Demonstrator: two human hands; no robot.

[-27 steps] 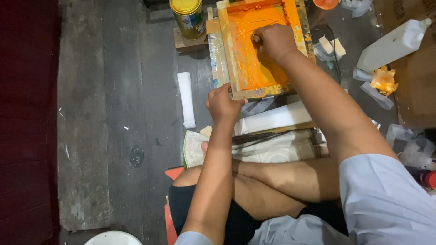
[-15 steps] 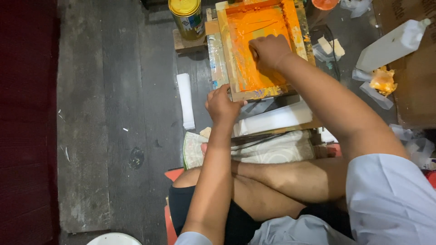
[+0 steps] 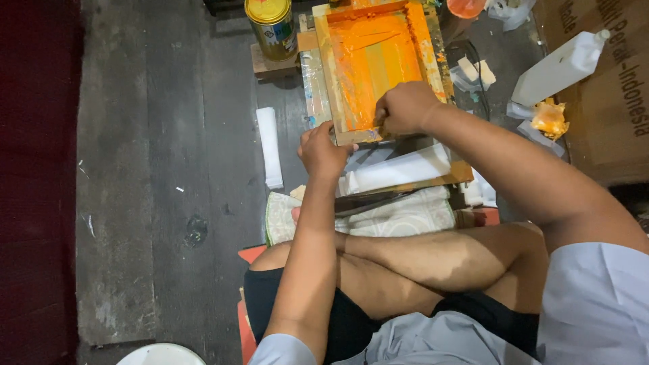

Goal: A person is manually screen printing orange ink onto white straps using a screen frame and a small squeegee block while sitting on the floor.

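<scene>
Right hand (image 3: 403,108) has slid down the frame (image 3: 374,67), from the far end to the near end, close to the person's legs. It is closed in a fist around something it drags through the paint, but that thing is hidden under the fingers, so I cannot tell what it is. Left hand (image 3: 323,150) has stayed put. It presses on the near left corner of the frame, fingers curled over the edge to keep it from sliding.

The frame is wooden and lies flat on the floor (image 3: 169,169), on top of a board. Its inside is thick with orange paint (image 3: 368,57). The middle looks thinner and a bit greenish where the paint has been dragged away, and thick orange sits along the sides and the far end. So this pull looks almost done, since the fist is right at the near edge of the frame. What is left, I think, is to lift the frame and see the print under it.

A yellow can (image 3: 272,27) stands on the floor by the far left corner of the frame. A white roll (image 3: 270,147) lies left of the left hand. A white bottle (image 3: 561,67) leans well off to the right.
</scene>
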